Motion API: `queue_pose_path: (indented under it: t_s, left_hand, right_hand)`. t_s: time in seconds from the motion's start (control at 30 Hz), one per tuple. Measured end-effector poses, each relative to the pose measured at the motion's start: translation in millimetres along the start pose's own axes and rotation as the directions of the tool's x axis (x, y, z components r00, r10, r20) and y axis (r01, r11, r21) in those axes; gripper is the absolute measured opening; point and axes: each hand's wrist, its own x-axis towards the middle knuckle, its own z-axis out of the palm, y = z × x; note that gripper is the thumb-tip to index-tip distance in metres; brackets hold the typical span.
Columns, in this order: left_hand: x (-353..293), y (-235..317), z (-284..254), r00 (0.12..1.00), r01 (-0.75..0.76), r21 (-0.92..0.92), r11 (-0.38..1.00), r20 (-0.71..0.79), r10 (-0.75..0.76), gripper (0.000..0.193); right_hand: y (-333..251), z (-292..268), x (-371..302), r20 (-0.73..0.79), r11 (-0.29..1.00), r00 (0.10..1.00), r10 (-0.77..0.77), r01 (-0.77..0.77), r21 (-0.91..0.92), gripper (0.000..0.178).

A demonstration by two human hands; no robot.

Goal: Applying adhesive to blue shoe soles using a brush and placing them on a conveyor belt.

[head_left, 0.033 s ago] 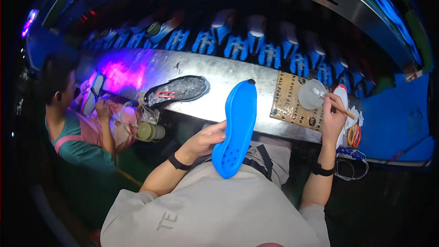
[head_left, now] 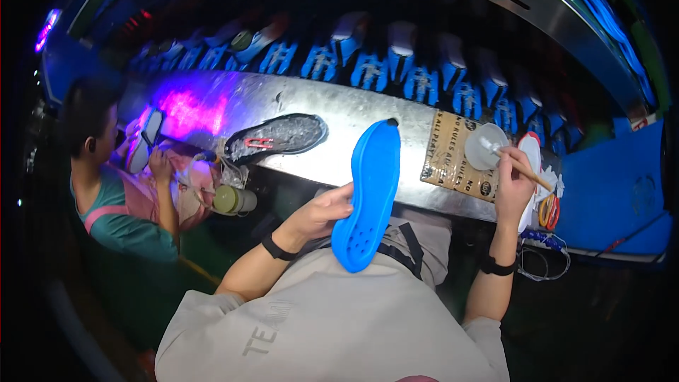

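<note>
Dim workroom, silvery metal bench point(head_left: 417, 184) under lights. Left hand point(head_left: 324, 212) grips a bright-blue moulded shoe sole point(head_left: 375, 170) by its edge, upright before the torso. Right fingers closed round a wooden-handled brush point(head_left: 527, 168); just beyond them, its tip over a round whitish bowl point(head_left: 481, 152) on printed brown cardboard point(head_left: 444, 159). Beyond the left fingers, leftward: a black shoe point(head_left: 293, 134). Farther, blue-lit shoe parts point(head_left: 371, 71) in a row.

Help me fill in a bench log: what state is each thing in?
Blue sole, held in the left hand.
Pale bowl, uncovered, on the cardboard.
Cardboard, flat on the metal bench.
Brush, held in the right hand, tip at the bowl.
Dark shoe-shaped piece, lying on the bench, red item on it.
Rear blue pieces, in a row.
</note>
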Motion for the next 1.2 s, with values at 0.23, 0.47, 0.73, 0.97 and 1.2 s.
queue_pose_path:
  t_s: [0.23, 0.47, 0.73, 0.97, 1.2]
  left_hand:
    - [8.5, 10.3, 1.8, 1.0, -0.011, -0.006, 1.0, -0.003, 0.011, 0.073]
    - [8.6, 14.6, 11.6, 1.0, -0.011, 0.026, 1.0, -0.008, 0.011, 0.073]
    - [7.8, 23.3, 13.5, 0.997, -0.001, 0.046, 0.999, -0.08, 0.005, 0.078]
    - [10.6, 26.3, 10.4, 0.998, -0.038, 0.165, 0.986, -0.034, 0.044, 0.071]
    - [11.5, 30.7, 7.9, 0.988, -0.128, 0.236, 0.963, -0.048, 0.144, 0.076]
  right_hand:
    - [-37.0, 56.0, -49.1, 0.311, 0.939, 0.95, 0.026, -0.129, 0.317, 0.015]
    - [-49.5, 75.1, -40.5, 0.256, 0.981, 0.955, -0.148, 0.11, 0.159, 0.01]
    - [-60.5, 67.6, -48.5, 0.368, 0.974, 0.903, -0.223, 0.193, 0.116, 0.008]
    - [-62.6, 78.1, -41.9, 0.234, 0.956, 0.933, -0.273, 0.236, 0.172, 0.008]
    - [-71.1, 67.7, -55.5, 0.424, 0.96, 0.862, -0.277, 0.229, 0.162, 0.005]
